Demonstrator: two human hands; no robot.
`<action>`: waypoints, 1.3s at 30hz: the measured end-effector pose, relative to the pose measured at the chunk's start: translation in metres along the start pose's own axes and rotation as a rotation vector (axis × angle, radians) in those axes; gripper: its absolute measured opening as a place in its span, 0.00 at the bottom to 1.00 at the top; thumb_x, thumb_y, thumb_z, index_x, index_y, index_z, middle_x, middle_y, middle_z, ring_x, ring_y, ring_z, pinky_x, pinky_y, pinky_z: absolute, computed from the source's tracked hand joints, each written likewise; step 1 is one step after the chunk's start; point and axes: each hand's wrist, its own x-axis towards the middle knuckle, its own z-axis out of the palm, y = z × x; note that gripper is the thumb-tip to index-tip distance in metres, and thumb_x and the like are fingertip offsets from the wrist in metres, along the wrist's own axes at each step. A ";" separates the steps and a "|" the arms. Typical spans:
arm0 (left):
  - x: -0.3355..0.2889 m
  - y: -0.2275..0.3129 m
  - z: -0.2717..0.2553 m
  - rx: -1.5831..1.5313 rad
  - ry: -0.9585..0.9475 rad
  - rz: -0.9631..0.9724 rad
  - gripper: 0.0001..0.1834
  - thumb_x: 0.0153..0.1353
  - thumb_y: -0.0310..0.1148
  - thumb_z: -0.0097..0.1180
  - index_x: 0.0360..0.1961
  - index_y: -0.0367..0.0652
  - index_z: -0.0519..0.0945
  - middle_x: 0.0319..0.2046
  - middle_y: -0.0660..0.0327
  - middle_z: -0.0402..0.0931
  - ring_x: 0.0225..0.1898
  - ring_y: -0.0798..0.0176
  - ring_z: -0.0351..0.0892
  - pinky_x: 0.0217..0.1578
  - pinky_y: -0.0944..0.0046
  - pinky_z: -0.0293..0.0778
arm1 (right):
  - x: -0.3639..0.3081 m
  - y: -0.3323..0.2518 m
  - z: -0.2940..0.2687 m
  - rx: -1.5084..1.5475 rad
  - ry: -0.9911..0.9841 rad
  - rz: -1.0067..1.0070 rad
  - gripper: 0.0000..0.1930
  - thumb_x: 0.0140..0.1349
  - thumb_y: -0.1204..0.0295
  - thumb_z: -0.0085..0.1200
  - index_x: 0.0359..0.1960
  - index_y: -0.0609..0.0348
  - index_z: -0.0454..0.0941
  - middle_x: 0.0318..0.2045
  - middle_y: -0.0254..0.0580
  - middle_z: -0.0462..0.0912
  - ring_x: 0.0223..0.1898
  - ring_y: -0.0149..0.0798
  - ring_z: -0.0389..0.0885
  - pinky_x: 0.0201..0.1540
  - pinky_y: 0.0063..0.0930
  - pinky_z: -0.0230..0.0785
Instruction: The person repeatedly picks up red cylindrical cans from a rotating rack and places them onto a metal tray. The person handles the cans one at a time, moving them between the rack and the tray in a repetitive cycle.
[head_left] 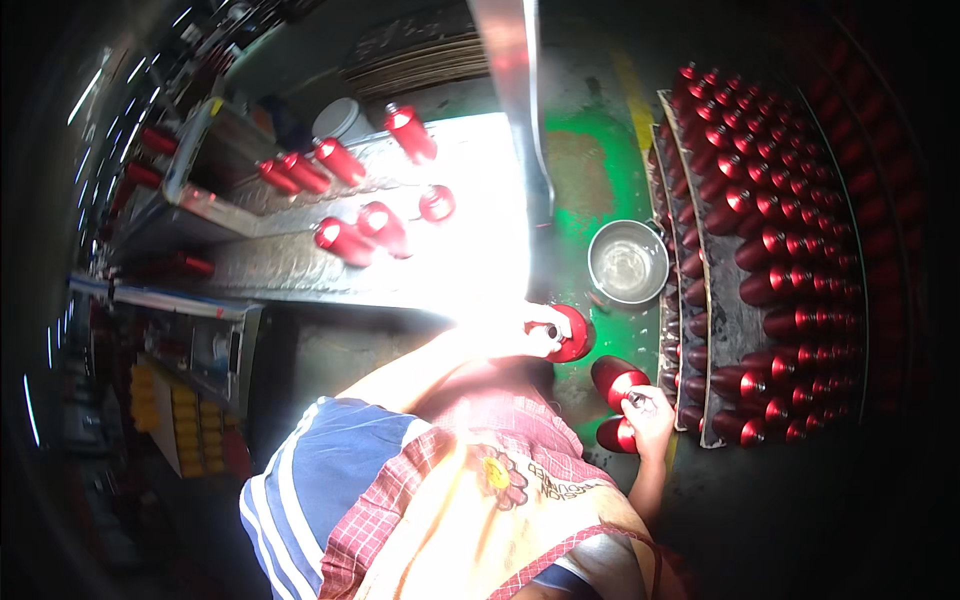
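Note:
My left hand (542,333), washed out by glare, closes round the neck of a red metal bottle (574,338) just off the table's near corner. Lower right, my right hand (652,408) has its fingers round the neck of another red bottle (612,376), whose rounded base points up and left. Beside it a further red bottle (615,434) shows partly behind that hand; I cannot tell whether it is gripped too. Several shiny red bottles lie on the bright table at left, among them one bottle (410,134) at its far side.
To the right, a rack (712,330) carries dense rows of red bottles. A round metal pot (628,262) stands on the green floor between rack and table (480,230). A metal post (515,70) rises at the table's far right corner. A white bucket (342,118) is behind the table.

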 end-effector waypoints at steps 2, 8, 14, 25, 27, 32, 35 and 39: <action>-0.046 -0.008 -0.017 0.103 0.100 0.002 0.13 0.53 0.30 0.64 0.42 0.43 0.84 0.41 0.63 0.80 0.43 0.69 0.77 0.45 0.64 0.75 | -0.004 -0.003 0.023 0.072 -0.149 -0.008 0.15 0.53 0.86 0.64 0.42 0.64 0.79 0.36 0.35 0.83 0.38 0.24 0.80 0.42 0.18 0.73; -0.171 -0.051 -0.069 -0.167 0.448 -0.240 0.15 0.53 0.23 0.66 0.44 0.39 0.84 0.32 0.69 0.81 0.34 0.78 0.74 0.39 0.73 0.74 | 0.003 -0.014 0.137 -0.058 -0.430 -0.014 0.12 0.51 0.81 0.68 0.39 0.59 0.83 0.30 0.25 0.80 0.30 0.17 0.72 0.33 0.14 0.66; -0.270 -0.091 -0.166 -0.334 0.848 -0.334 0.11 0.54 0.19 0.66 0.39 0.38 0.83 0.26 0.74 0.75 0.25 0.83 0.68 0.25 0.78 0.64 | 0.032 -0.069 0.283 -0.265 -0.728 -0.189 0.12 0.50 0.79 0.69 0.37 0.60 0.84 0.30 0.27 0.83 0.30 0.18 0.74 0.34 0.16 0.69; -0.315 -0.221 -0.374 -0.261 0.899 -0.293 0.12 0.56 0.22 0.64 0.43 0.38 0.83 0.27 0.69 0.78 0.27 0.78 0.74 0.28 0.74 0.72 | 0.099 -0.134 0.587 -0.160 -0.781 -0.085 0.13 0.55 0.76 0.65 0.43 0.58 0.80 0.22 0.24 0.74 0.26 0.20 0.69 0.30 0.18 0.64; -0.310 -0.236 -0.398 -0.195 0.819 -0.316 0.12 0.56 0.22 0.63 0.43 0.37 0.82 0.29 0.67 0.79 0.31 0.77 0.75 0.31 0.73 0.73 | 0.113 -0.132 0.619 -0.382 -0.769 -0.100 0.16 0.51 0.73 0.66 0.43 0.58 0.80 0.22 0.29 0.76 0.26 0.25 0.72 0.32 0.23 0.68; -0.291 -0.255 -0.419 -0.024 0.572 -0.410 0.16 0.57 0.29 0.63 0.48 0.40 0.82 0.29 0.65 0.79 0.32 0.74 0.74 0.34 0.69 0.74 | 0.146 -0.124 0.640 -0.561 -0.819 -0.058 0.18 0.51 0.69 0.67 0.44 0.58 0.81 0.22 0.33 0.76 0.26 0.30 0.74 0.33 0.28 0.70; -0.297 -0.253 -0.418 -0.208 0.577 -0.345 0.22 0.60 0.28 0.61 0.57 0.42 0.79 0.25 0.67 0.76 0.25 0.76 0.70 0.26 0.72 0.69 | 0.153 -0.132 0.608 -0.461 -0.763 -0.059 0.22 0.54 0.69 0.68 0.52 0.56 0.81 0.20 0.28 0.74 0.22 0.22 0.69 0.27 0.21 0.64; -0.312 -0.228 -0.442 -0.453 0.815 -0.289 0.21 0.62 0.22 0.59 0.58 0.39 0.78 0.16 0.70 0.69 0.15 0.81 0.60 0.16 0.76 0.55 | 0.161 -0.132 0.567 -0.195 -0.436 -0.262 0.19 0.57 0.81 0.63 0.51 0.58 0.81 0.19 0.18 0.68 0.22 0.15 0.62 0.26 0.12 0.55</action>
